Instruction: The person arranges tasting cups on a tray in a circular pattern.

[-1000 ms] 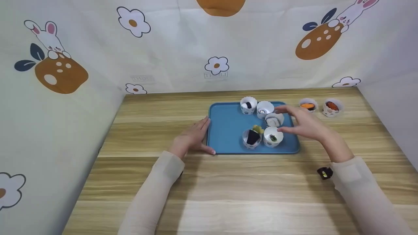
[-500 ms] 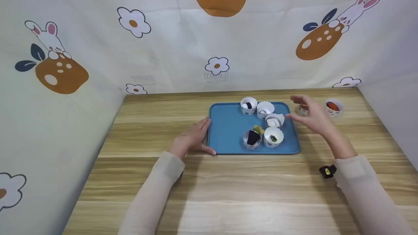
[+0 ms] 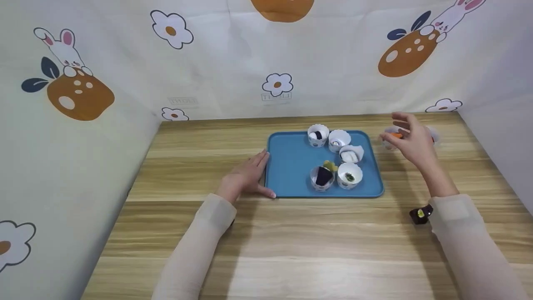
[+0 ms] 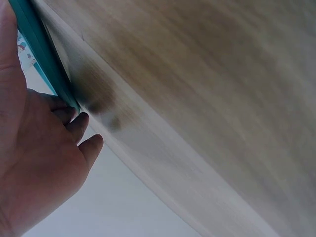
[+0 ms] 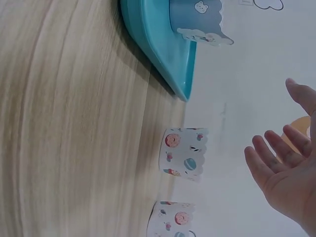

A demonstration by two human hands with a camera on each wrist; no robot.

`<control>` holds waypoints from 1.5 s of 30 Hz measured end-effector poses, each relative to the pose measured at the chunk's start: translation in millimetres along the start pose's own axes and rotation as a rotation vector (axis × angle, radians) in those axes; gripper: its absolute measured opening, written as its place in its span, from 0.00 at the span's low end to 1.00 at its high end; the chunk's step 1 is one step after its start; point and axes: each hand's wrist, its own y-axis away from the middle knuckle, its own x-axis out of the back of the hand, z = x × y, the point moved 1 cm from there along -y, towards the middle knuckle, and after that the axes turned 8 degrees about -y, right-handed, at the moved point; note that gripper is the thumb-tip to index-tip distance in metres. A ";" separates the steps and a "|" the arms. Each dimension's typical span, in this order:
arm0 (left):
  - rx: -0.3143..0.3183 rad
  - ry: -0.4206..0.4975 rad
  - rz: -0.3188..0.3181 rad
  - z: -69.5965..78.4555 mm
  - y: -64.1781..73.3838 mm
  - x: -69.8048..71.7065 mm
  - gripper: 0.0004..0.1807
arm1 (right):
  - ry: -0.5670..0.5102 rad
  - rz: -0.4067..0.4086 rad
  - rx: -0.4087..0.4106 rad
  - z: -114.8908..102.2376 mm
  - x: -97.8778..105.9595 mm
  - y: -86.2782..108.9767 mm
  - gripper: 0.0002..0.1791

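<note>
My left hand (image 3: 245,175) lies along the left edge of a blue tray (image 3: 287,162), fingers straight on its side and thumb at the near corner. Holding nothing, my right hand (image 3: 416,143) is raised at the back right, thumb and fingers spread apart. Just past it stand two white paper cups: one with an orange-topped piece, cup (image 3: 387,145), and another (image 3: 434,134) mostly hidden behind the hand. The right wrist view shows the nearer cup (image 5: 182,154) and the further one (image 5: 173,219) upright on the table, apart from the hand's fingers (image 5: 266,159).
Several paper cups stand on the tray's right half: one with a black-banded white piece (image 3: 318,136), one with a green-topped piece (image 3: 349,177), one with a dark piece (image 3: 323,177). A bent-rimmed cup (image 3: 356,151) is among them. A patterned curtain (image 3: 225,62) rises behind the table.
My right hand has moved right, from over the tray's cups to the two cups beside the tray, its fingers staying spread. The left hand stays at the tray edge.
</note>
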 end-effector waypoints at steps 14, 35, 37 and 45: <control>0.001 0.051 -0.003 0.8 2.8 1.6 0.72 | -0.049 0.112 -0.090 22.2 10.4 -6.5 0.39; -0.004 0.004 -0.011 -0.2 0.4 2.8 0.73 | -0.094 0.113 -0.194 51.2 7.7 -12.6 0.44; -0.001 -0.001 -0.011 -0.2 0.5 3.0 0.73 | -0.097 0.101 -0.207 52.7 6.9 -12.5 0.45; 0.012 0.019 -0.022 0.3 0.8 2.9 0.74 | -0.050 0.063 -0.273 60.6 4.4 -14.7 0.49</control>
